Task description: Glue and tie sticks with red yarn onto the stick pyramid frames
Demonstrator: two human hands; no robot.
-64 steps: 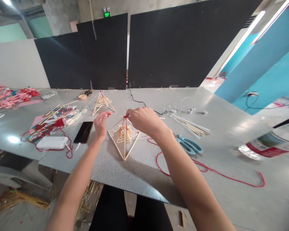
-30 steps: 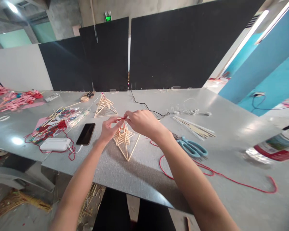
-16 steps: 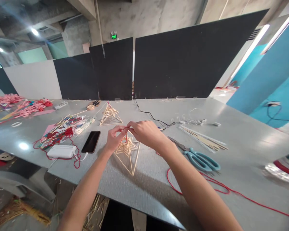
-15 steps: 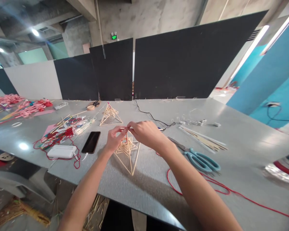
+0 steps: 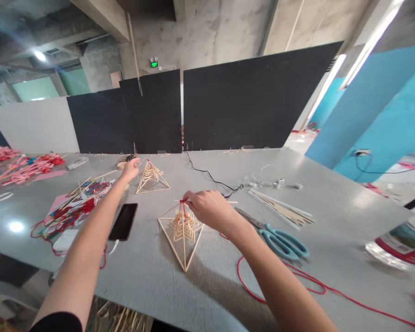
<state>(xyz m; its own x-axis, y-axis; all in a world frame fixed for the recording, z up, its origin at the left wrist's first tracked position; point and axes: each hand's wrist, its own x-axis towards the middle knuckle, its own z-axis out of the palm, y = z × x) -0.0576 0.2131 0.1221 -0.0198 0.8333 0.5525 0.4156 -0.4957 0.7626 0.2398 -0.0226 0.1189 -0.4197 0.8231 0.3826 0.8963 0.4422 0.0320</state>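
We have a stick pyramid (image 5: 184,237) built of slim pale sticks, upright on the table (image 5: 141,279), one base corner pointing toward us. Smaller tiers of similar sticks sit inside it, forming a stepped, star-like core. At the pyramid's peak we pinch red cord (image 5: 182,207) in our right hand (image 5: 207,207), and red strands run from there down to the core; our fingers (image 5: 188,196) hide how it is fastened. Beyond the pyramid, to its left, a second, similar frame (image 5: 153,176) stands upright, its red-tipped peak near our left hand (image 5: 130,169)
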